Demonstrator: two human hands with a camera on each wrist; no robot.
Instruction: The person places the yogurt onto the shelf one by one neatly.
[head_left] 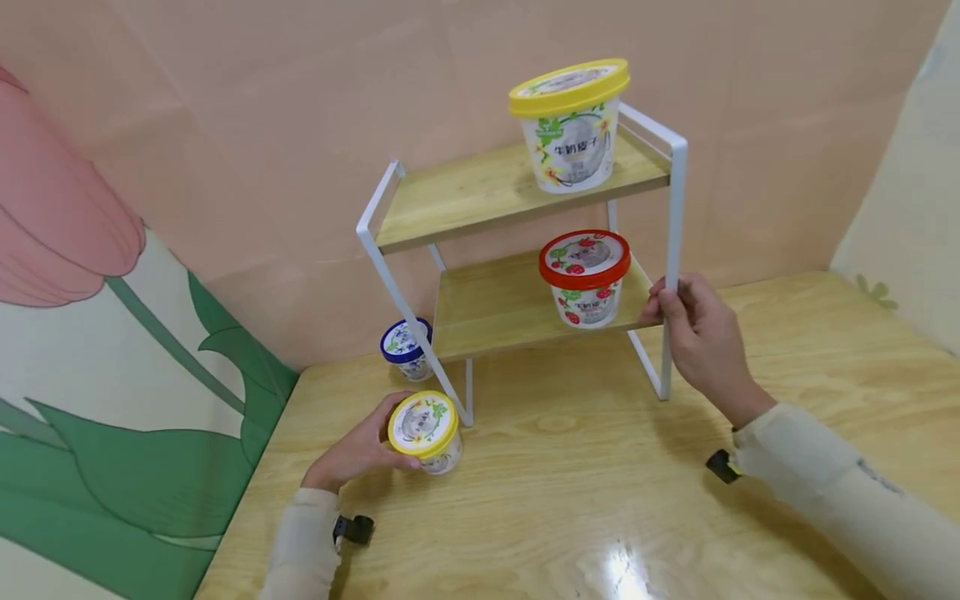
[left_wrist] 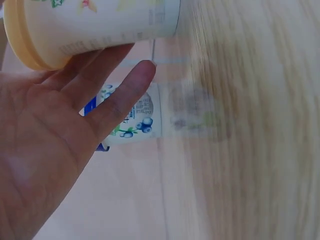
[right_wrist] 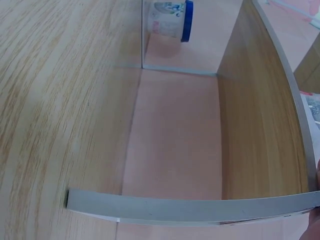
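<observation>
My left hand (head_left: 363, 450) curls round a yellow-lidded tub (head_left: 424, 427) on the table by the shelf's left front leg. In the left wrist view, that tub (left_wrist: 110, 25) lies against the fingers of my left hand (left_wrist: 55, 135). My right hand (head_left: 701, 333) grips the right white post of the two-tier shelf (head_left: 480, 190); only a bit of my right hand (right_wrist: 312, 227) shows in the right wrist view. A larger yellow-lidded tub (head_left: 573, 137) stands on the top board, and a red-lidded tub (head_left: 588, 287) on the lower board.
A blue-lidded tub (head_left: 408, 354) stands on the table (head_left: 540, 517) behind the shelf's left front leg. Behind the table is a pink wall covering (head_left: 285, 167), with a large tulip picture (head_left: 67, 233) at the left.
</observation>
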